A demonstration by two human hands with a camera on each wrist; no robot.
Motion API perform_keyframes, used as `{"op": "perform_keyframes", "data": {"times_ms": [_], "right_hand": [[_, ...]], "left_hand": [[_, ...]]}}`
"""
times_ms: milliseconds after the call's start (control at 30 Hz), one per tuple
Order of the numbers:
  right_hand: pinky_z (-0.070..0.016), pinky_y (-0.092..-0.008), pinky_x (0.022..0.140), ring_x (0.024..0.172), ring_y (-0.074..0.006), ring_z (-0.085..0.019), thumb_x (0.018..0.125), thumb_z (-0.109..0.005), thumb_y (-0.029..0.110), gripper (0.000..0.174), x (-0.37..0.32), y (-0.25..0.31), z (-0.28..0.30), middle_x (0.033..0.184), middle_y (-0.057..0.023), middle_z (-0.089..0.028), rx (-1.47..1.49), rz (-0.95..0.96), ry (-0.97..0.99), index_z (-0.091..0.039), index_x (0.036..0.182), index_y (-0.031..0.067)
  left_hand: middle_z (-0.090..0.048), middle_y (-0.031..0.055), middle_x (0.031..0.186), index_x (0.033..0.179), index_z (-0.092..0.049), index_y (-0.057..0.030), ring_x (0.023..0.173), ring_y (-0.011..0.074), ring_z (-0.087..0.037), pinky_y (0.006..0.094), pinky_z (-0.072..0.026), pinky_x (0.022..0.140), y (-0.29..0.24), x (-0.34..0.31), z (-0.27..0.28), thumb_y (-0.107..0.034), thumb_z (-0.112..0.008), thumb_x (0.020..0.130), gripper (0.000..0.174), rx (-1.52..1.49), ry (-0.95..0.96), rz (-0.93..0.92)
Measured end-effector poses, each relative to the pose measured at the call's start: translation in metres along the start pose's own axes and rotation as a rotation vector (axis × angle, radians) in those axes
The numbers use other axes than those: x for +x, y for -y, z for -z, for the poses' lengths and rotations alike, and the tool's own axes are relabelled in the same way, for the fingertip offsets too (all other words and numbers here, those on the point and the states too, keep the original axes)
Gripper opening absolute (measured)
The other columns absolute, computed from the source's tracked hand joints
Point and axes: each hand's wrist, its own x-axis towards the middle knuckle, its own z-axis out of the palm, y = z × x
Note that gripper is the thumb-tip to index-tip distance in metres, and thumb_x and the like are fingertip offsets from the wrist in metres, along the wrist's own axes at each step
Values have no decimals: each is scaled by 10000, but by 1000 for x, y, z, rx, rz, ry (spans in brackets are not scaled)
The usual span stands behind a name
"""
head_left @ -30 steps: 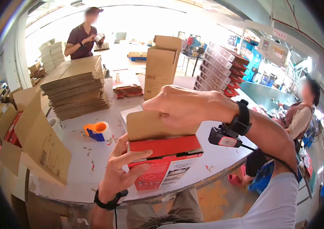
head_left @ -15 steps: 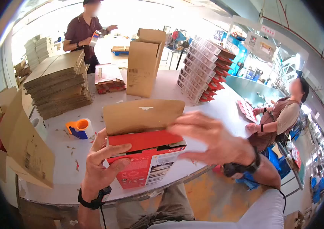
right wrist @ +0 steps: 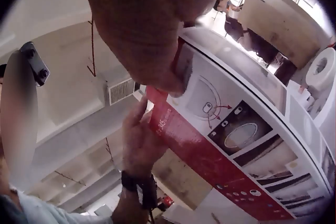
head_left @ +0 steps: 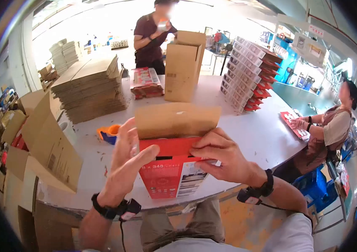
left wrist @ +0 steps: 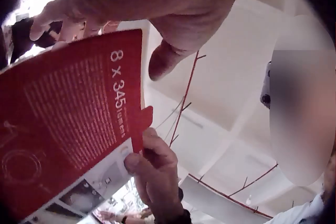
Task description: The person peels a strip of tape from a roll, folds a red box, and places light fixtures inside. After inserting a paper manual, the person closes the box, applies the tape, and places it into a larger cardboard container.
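A red printed box [head_left: 157, 185] stands at the table's near edge, a plain brown flap [head_left: 178, 119] raised along its far top edge. My right hand [head_left: 227, 153] pinches its right top corner, thumb on the printed face and fingers over the red top panel [head_left: 172, 147]. At the left end my left hand [head_left: 124, 168] lies alongside with fingers extended upward and the thumb over the top edge. In the left wrist view, the left thumb [left wrist: 163, 61] sticks out past the box's edge. The right wrist view shows the box's picture panel [right wrist: 231, 124] up close.
An orange and blue tape dispenser [head_left: 109, 132] lies behind my left hand. Stacked flat cardboard [head_left: 90, 92], a tall carton [head_left: 180, 75] and a tilted stack of packs [head_left: 248, 73] line the back. An open carton [head_left: 50, 147] stands left. One person [head_left: 151, 38] stands opposite, another [head_left: 334, 122] works at right.
My right hand has come off the brown flap, swung right, and come back to the box's right corner. My left hand has loosened from gripping the left edge. The person opposite has shifted right.
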Motion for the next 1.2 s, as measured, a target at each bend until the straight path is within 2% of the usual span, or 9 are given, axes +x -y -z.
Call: {"op": "perform_keyframes", "data": {"times_ms": [100,233,333,367,467,600,733,933,1200], "right_hand": [[-526,-388,857,1018,-292,-616,746,-839,6,336,1,0,1,1096,-74,-662,2,30,2,-754,1069,39],[-509,-401,922,1066,-255,-616,853,-817,118,311,-5,0,23,1162,-90,-641,75,18,31,-716,1139,47],[-507,-378,936,1101,-193,-618,938,-772,191,382,-23,-7,33,1209,-85,-640,516,-510,-380,-655,1269,41],[-497,-368,978,1140,-161,-597,964,-746,218,530,-27,-18,27,1217,-58,-631,578,-594,-378,-534,1421,51],[-479,-384,1041,1203,-190,-594,949,-761,204,648,-18,-16,5,1274,-78,-629,968,-932,-255,-445,1495,54],[-448,-378,1107,1286,-207,-579,900,-777,113,720,12,-6,-2,1399,-99,-611,1153,-688,-37,-423,1525,55],[-499,-357,1043,1193,-191,-640,804,-768,-27,688,26,-14,9,1295,-92,-677,1123,-870,117,-520,1443,34],[-569,-335,911,1107,-198,-680,769,-729,-99,606,19,-13,-5,1259,-107,-681,1049,-954,4,-583,1343,28],[-525,-342,1011,1214,-177,-627,797,-716,-108,677,17,-12,-6,1333,-71,-652,1013,-899,-11,-524,1423,64]], "left_hand": [[-576,139,1355,1436,-423,-22,1257,210,-577,342,-465,1070,-1,7,-15,91,-714,786,722,-129,69,105],[-636,125,1272,1387,-481,-26,1163,208,-640,350,-521,1013,-10,10,-14,111,-681,783,651,-273,99,212],[-660,110,1236,1355,-519,-34,1112,203,-668,342,-553,966,-2,13,-15,141,-657,769,627,-320,50,195],[-662,106,1234,1346,-527,-37,1105,204,-672,338,-561,953,-2,13,-16,150,-651,762,626,-317,41,199],[-667,100,1222,1323,-542,-44,1091,204,-681,332,-579,921,0,11,-21,171,-641,745,624,-306,24,201],[-655,97,1225,1310,-534,-47,1088,204,-684,339,-591,897,7,11,-21,192,-632,737,629,-353,-25,132],[-618,104,1249,1336,-485,-59,1079,215,-681,343,-589,918,2,8,-22,182,-645,754,650,-368,-34,182],[-624,110,1251,1352,-474,-55,1070,210,-678,341,-590,914,5,12,-14,158,-680,746,675,-368,50,221],[-633,102,1301,1420,-474,-62,1131,220,-667,336,-572,947,-3,26,-4,201,-677,701,792,-190,131,311]]}}
